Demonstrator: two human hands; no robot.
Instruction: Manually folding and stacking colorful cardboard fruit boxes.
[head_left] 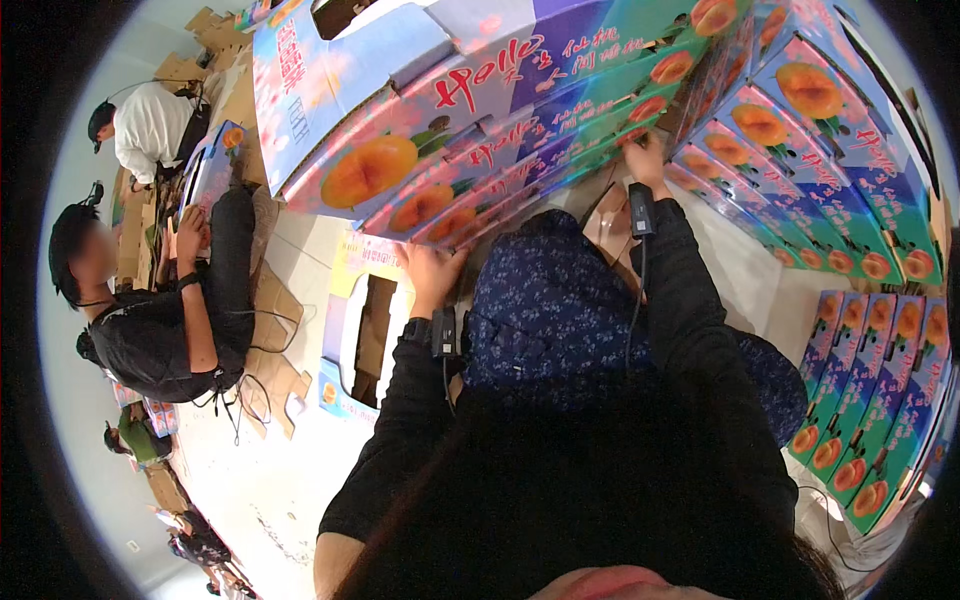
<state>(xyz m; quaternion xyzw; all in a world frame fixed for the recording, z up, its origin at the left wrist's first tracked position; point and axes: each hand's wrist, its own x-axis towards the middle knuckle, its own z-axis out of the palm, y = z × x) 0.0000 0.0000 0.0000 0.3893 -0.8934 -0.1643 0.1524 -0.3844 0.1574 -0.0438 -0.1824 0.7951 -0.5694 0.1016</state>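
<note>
A stack of printed fruit cartons (pixel 500 120), pink, blue and green with orange fruit pictures, stands in front of my knees. My left hand (pixel 432 277) grips the lower edge of the stack near its left end, thumb and fingers at the carton. Against the stack's lower right end, my right hand (pixel 645 162) is closed on a low carton, its fingertips partly hidden. Dark boxes on cables (pixel 642 212) are strapped to both my wrists. Beside my left forearm lies a yellow and blue carton (pixel 345 345) with a long cut-out opening.
More fruit cartons lean in a row (pixel 800 160) at the right, with another row (pixel 870 400) nearer me. A seated person in black (pixel 160 330) handles a carton at the left; a person in white (pixel 155 125) works behind. Cables and cardboard pieces (pixel 275 310) lie on the floor.
</note>
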